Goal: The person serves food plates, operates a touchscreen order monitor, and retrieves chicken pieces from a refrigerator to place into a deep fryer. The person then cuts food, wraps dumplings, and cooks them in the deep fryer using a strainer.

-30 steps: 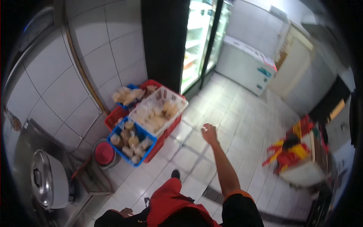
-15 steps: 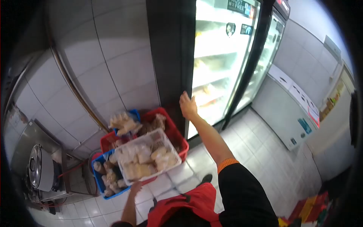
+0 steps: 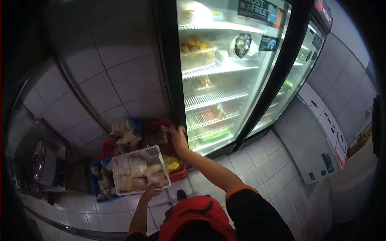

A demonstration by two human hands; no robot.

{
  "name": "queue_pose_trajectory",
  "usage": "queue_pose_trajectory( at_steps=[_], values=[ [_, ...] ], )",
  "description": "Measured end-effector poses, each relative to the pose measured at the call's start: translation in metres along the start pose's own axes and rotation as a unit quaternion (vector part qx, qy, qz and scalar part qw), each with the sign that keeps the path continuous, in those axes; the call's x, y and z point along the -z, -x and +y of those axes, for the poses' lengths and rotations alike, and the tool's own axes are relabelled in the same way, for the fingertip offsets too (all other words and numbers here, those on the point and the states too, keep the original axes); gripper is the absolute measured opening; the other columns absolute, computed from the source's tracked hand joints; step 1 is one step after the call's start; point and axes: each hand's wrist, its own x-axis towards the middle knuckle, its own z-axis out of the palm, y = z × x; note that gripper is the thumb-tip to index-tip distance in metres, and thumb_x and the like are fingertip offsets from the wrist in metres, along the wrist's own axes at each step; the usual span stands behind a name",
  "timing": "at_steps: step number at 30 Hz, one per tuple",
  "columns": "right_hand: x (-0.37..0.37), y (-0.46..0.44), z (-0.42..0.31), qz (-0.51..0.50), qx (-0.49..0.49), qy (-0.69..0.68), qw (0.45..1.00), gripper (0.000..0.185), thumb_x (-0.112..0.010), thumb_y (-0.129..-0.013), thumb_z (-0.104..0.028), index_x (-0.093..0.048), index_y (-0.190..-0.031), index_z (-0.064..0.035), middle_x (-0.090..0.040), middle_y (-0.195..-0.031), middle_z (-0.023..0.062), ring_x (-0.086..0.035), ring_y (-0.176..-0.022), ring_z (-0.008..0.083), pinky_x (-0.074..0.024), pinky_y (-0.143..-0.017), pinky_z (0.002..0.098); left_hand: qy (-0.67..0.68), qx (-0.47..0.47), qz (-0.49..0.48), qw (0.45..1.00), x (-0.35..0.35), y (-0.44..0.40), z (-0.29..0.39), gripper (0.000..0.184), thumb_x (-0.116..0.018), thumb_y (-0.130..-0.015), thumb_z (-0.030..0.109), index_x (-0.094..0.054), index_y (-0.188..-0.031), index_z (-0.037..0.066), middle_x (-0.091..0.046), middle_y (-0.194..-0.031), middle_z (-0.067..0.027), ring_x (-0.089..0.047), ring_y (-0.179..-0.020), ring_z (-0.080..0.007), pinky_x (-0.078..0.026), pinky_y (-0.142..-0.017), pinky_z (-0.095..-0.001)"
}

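My right hand (image 3: 179,139) is at the lower left edge of the lit glass-door fridge (image 3: 217,96), above the red crate (image 3: 179,175); its fingers look apart and nothing shows in them. Along the front edge of the white basket (image 3: 120,185) is my left hand (image 3: 152,191), fingers spread, holding nothing that shows. Bagged pale food (image 3: 138,168) fills much of that basket, which rests over the red crate. A blue crate (image 3: 97,193) with more bags stands at its left. Behind, pale bags (image 3: 125,132) lie on a small blue container.
A white chest freezer (image 3: 309,136) stands at the right beside the fridges. At the far left, a large lidded pot (image 3: 43,164) sits on a metal counter. Tiled walls (image 3: 116,72) rise behind the crates, and floor tiles (image 3: 257,160) show in front of the fridge.
The view has turned and come closer to the fridge and crates. My right hand has moved down and left to the crates; my left hand has come up to the white basket's front edge.
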Motion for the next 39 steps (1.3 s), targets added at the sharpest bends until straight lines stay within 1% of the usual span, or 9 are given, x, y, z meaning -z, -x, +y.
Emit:
queue_pose_trajectory(
  at_steps=[6, 12, 13, 19, 21, 27, 30, 33, 39],
  values=[
    [-0.04, 0.177, 0.024, 0.195, 0.078, -0.457, 0.864, 0.018, -0.061, -0.069, -0.02, -0.059, -0.082, -0.0075, -0.055, -0.092, 0.0077, -0.051, -0.094, 0.0253, -0.0436, -0.069, 0.0383, 0.004, 0.154, 0.034, 0.987, 0.003, -0.033, -0.021, 0.041, -0.052, -0.084, 0.037, -0.048, -0.114, 0.009, -0.058, -0.103, -0.0117, -0.061, -0.083, -0.0248, -0.052, -0.069, -0.0343],
    [-0.097, 0.294, -0.009, 0.005, -0.329, -0.602, 0.727, 0.057, -0.079, -0.06, -0.017, -0.052, -0.107, -0.001, -0.056, -0.101, 0.016, -0.055, -0.09, 0.0268, -0.0466, -0.074, 0.0363, -0.086, 0.115, -0.049, 0.988, -0.037, -0.052, 0.052, 0.031, -0.048, -0.089, 0.031, -0.05, -0.109, 0.007, -0.058, -0.098, -0.0078, -0.06, -0.078, -0.0177, -0.05, -0.066, -0.0286],
    [-0.104, 0.305, -0.022, 0.014, -0.427, -0.715, 0.553, 0.053, -0.08, -0.06, -0.014, -0.054, -0.105, -0.0012, -0.058, -0.097, 0.0126, -0.055, -0.089, 0.0225, -0.0452, -0.076, 0.0341, -0.102, 0.049, -0.082, 0.99, -0.045, -0.065, 0.067, 0.03, -0.046, -0.09, 0.031, -0.051, -0.108, 0.007, -0.058, -0.097, -0.0072, -0.059, -0.079, -0.0151, -0.049, -0.066, -0.0266],
    [-0.101, 0.331, 0.012, -0.17, -0.606, -0.677, 0.381, 0.027, -0.072, -0.071, -0.016, -0.062, -0.091, -0.001, -0.062, -0.08, 0.0091, -0.059, -0.07, 0.0179, -0.0475, -0.064, 0.0331, -0.199, -0.292, -0.186, 0.917, -0.194, -0.061, 0.27, 0.022, -0.053, -0.088, 0.012, -0.055, -0.106, -0.001, -0.059, -0.099, -0.0076, -0.057, -0.09, -0.0139, -0.045, -0.08, -0.0264],
    [-0.113, 0.32, 0.011, -0.572, -0.429, -0.601, 0.356, 0.034, -0.065, -0.075, -0.032, -0.064, -0.086, 0.0002, -0.062, -0.07, 0.0093, -0.058, -0.059, 0.0176, -0.046, -0.052, 0.0339, -0.235, -0.511, -0.173, 0.809, -0.244, -0.03, 0.383, 0.022, -0.058, -0.083, 0.009, -0.058, -0.103, 0.0, -0.061, -0.1, -0.0131, -0.059, -0.094, -0.0205, -0.045, -0.084, -0.0316],
    [-0.15, 0.086, 0.128, 0.101, -0.393, -0.741, 0.535, 0.026, -0.055, -0.087, -0.016, -0.057, -0.101, 0.006, -0.06, -0.082, 0.005, -0.054, -0.072, 0.0088, -0.0449, -0.067, 0.0235, -0.328, -0.743, 0.173, 0.557, -0.321, -0.095, 0.589, 0.016, -0.056, -0.08, 0.013, -0.06, -0.085, -0.001, -0.062, -0.077, -0.0087, -0.061, -0.074, -0.0208, -0.049, -0.07, -0.0296],
    [-0.096, -0.012, 0.273, 0.21, -0.286, -0.85, 0.389, 0.022, -0.049, -0.088, -0.007, -0.055, -0.107, 0.0027, -0.061, -0.085, 0.0065, -0.055, -0.07, 0.0083, -0.0418, -0.057, 0.0191, -0.476, -0.617, 0.611, -0.142, -0.308, -0.171, 0.626, 0.018, -0.046, -0.083, 0.012, -0.052, -0.066, 0.009, -0.054, -0.063, -0.0022, -0.049, -0.051, -0.0094, -0.045, -0.05, -0.0244],
    [-0.075, -0.061, 0.366, 0.293, -0.241, -0.843, 0.381, 0.026, -0.054, -0.086, -0.006, -0.054, -0.109, 0.0056, -0.06, -0.089, 0.0085, -0.055, -0.075, 0.0106, -0.0447, -0.071, 0.0222, -0.838, -0.329, 0.411, -0.144, -0.299, -0.187, 0.682, 0.02, -0.044, -0.09, 0.02, -0.059, -0.086, 0.007, -0.062, -0.084, -0.0084, -0.06, -0.078, -0.0173, -0.052, -0.072, -0.0306],
    [-0.086, -0.093, 0.4, 0.256, -0.114, -0.911, 0.304, 0.023, -0.053, -0.085, -0.008, -0.057, -0.105, 0.0031, -0.063, -0.082, 0.0069, -0.056, -0.07, 0.0082, -0.0414, -0.062, 0.0186, -0.816, -0.374, 0.442, -0.006, -0.28, -0.196, 0.699, 0.018, -0.044, -0.09, 0.02, -0.055, -0.096, 0.007, -0.059, -0.094, -0.0091, -0.059, -0.084, -0.0188, -0.052, -0.073, -0.034]
  ],
)
